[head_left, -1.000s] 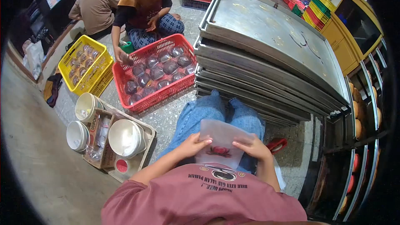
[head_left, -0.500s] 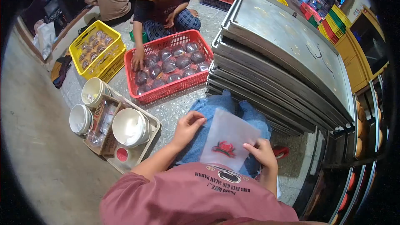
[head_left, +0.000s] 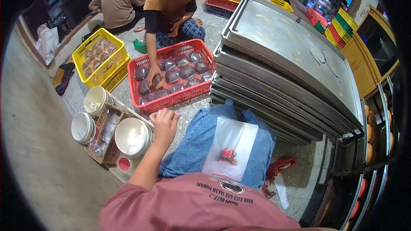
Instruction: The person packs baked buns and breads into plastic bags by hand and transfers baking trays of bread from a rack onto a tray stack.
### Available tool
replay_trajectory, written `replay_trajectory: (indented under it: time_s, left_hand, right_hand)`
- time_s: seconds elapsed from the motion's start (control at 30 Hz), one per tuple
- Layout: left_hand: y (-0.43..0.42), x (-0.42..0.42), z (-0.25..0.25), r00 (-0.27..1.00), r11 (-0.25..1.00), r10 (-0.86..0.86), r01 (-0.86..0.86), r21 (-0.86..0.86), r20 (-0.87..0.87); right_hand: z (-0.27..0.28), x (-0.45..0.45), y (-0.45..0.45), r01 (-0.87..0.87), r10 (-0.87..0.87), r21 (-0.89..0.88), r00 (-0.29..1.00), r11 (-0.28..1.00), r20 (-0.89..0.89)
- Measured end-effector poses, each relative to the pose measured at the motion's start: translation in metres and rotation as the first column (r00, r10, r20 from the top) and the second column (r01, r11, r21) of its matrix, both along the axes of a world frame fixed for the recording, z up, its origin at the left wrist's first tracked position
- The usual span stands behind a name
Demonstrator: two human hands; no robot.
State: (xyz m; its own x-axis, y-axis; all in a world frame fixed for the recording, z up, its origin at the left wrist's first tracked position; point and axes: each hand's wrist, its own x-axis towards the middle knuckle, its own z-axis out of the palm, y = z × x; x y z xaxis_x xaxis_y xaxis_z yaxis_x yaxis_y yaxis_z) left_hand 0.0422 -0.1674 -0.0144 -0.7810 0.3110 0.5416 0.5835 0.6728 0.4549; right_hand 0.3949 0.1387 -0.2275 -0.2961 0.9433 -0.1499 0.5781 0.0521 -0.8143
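Observation:
My left hand (head_left: 165, 122) is raised between the white bucket and my left knee, its fingers loosely apart and nothing visible in them. On my lap, over blue jeans (head_left: 184, 145), lies a flat translucent plastic bag (head_left: 230, 147) with a red flower-like print. No hand touches the bag. My right hand is out of sight. Close to my left hand stands a white bucket (head_left: 128, 139) with white contents.
A co-worker's hand (head_left: 154, 75) reaches into a red crate (head_left: 180, 98) of wrapped round items. A yellow crate (head_left: 102, 77), a cardboard box (head_left: 112, 152) and more buckets stand left. Stacked metal trays (head_left: 295, 38) rise ahead right. A red object (head_left: 282, 167) lies by my right leg.
My right hand has let go of the plastic bag and left the view. My left hand has moved left toward the bucket. The bag now lies flatter on my lap. The co-worker's hand shifted within the crate.

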Motion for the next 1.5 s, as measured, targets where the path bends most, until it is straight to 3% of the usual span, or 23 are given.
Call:
replay_trajectory:
  time_s: [0.1, 0.17, 0.2, 0.83, 0.93, 1.0, 1.03, 1.07, 1.1, 1.13, 1.17, 1.2, 1.23, 1.27, 1.3, 1.33, 1.37, 1.4, 1.43, 1.47, 1.5]
  left_hand:
    - [-0.006, -0.001, 0.004, 0.997, 0.998, 0.056, -0.054, -0.038, 0.061]
    - [-0.004, 0.000, 0.014, 0.992, 0.990, 0.122, -0.124, -0.067, -0.034]
    - [-0.005, 0.000, 0.015, 0.994, 0.992, 0.109, -0.108, -0.072, 0.019]
    - [0.005, 0.007, 0.033, 0.999, 1.000, -0.002, 0.002, -0.008, -0.034]
    - [0.010, 0.002, 0.032, 0.995, 0.986, -0.091, 0.086, 0.141, 0.029]
    - [0.021, 0.004, 0.043, 0.898, 0.867, -0.389, 0.281, 0.412, 0.207]
    - [0.031, 0.008, 0.051, 0.880, 0.853, -0.431, 0.324, 0.409, 0.200]
    - [0.042, 0.015, 0.059, 0.731, 0.708, -0.630, 0.403, 0.580, 0.261]
    - [0.055, 0.024, 0.064, 0.524, 0.535, -0.803, 0.424, 0.731, 0.285]
    - [0.071, 0.037, 0.064, 0.336, 0.381, -0.909, 0.436, 0.815, 0.245]
    - [0.089, 0.041, 0.053, 0.058, 0.279, -0.959, 0.381, 0.881, 0.278]
    - [0.107, 0.057, 0.059, -0.045, 0.271, -0.950, 0.378, 0.885, 0.310]
    - [0.124, 0.078, 0.068, -0.142, 0.266, -0.930, 0.378, 0.887, 0.339]
    - [0.137, 0.096, 0.073, -0.232, 0.279, -0.896, 0.369, 0.887, 0.378]
    - [0.149, 0.119, 0.077, -0.248, 0.367, -0.874, 0.230, 0.901, 0.419]
    - [0.157, 0.123, 0.065, -0.435, 0.305, -0.823, 0.203, 0.930, 0.365]
    - [0.165, 0.127, 0.054, -0.614, 0.256, -0.728, 0.171, 0.951, 0.306]
    - [0.167, 0.133, 0.059, -0.359, 0.468, -0.815, 0.058, 0.882, 0.455]
    - [0.178, 0.132, 0.070, -0.321, 0.505, -0.823, -0.035, 0.862, 0.469]
    - [0.180, 0.145, 0.108, -0.353, 0.408, -0.863, -0.062, 0.911, 0.362]
    - [0.180, 0.141, 0.097, -0.280, 0.417, -0.880, -0.070, 0.906, 0.383]
  right_hand:
    - [-0.022, 0.030, -0.020, 0.200, -0.187, -0.223, 0.979, 0.954, 0.078]
    - [-0.029, 0.042, -0.024, 0.262, -0.244, -0.281, 0.965, 0.923, 0.099]
    - [-0.030, 0.045, -0.025, 0.283, -0.265, -0.299, 0.959, 0.911, 0.101]
    - [-0.019, 0.064, -0.021, 0.388, -0.376, -0.395, 0.920, 0.833, 0.111]
    - [0.011, 0.053, -0.010, 0.365, -0.373, -0.318, 0.927, 0.875, 0.038]
    - [0.043, 0.047, 0.005, 0.318, -0.325, -0.073, 0.896, 0.945, -0.302]
    - [0.072, 0.036, 0.008, 0.289, -0.236, 0.054, 0.863, 0.956, -0.447]
    - [0.107, 0.029, 0.016, 0.250, -0.166, 0.073, 0.809, 0.966, -0.564]
    - [0.162, 0.012, 0.010, 0.280, -0.229, -0.019, 0.744, 0.960, -0.627]
    - [0.181, 0.006, 0.020, 0.292, -0.120, 0.137, 0.713, 0.947, -0.691]
    - [0.207, 0.003, 0.023, 0.240, 0.018, 0.241, 0.672, 0.941, -0.740]
    - [0.239, -0.010, 0.012, 0.240, -0.007, 0.189, 0.634, 0.952, -0.773]
    - [0.277, -0.025, -0.005, 0.181, 0.113, 0.322, 0.689, 0.929, -0.716]
    - [0.296, -0.037, -0.023, 0.052, 0.205, 0.304, 0.632, 0.951, -0.748]
    - [0.297, -0.054, -0.036, -0.028, 0.320, 0.369, 0.563, 0.929, -0.762]
    - [0.319, -0.062, -0.058, -0.341, 0.285, 0.069, 0.640, 0.938, -0.714]
    - [0.296, -0.084, -0.056, -0.371, 0.675, 0.651, 0.672, 0.662, -0.303]
    - [0.267, -0.107, -0.075, -0.358, 0.673, 0.696, 0.699, 0.622, -0.242]
    - [0.249, -0.123, -0.085, -0.296, 0.722, 0.820, 0.664, 0.491, -0.193]
    - [0.249, -0.118, -0.091, -0.413, 0.732, 0.693, 0.636, 0.591, -0.244]
    - [0.256, -0.113, -0.094, -0.528, 0.738, 0.539, 0.597, 0.656, -0.314]
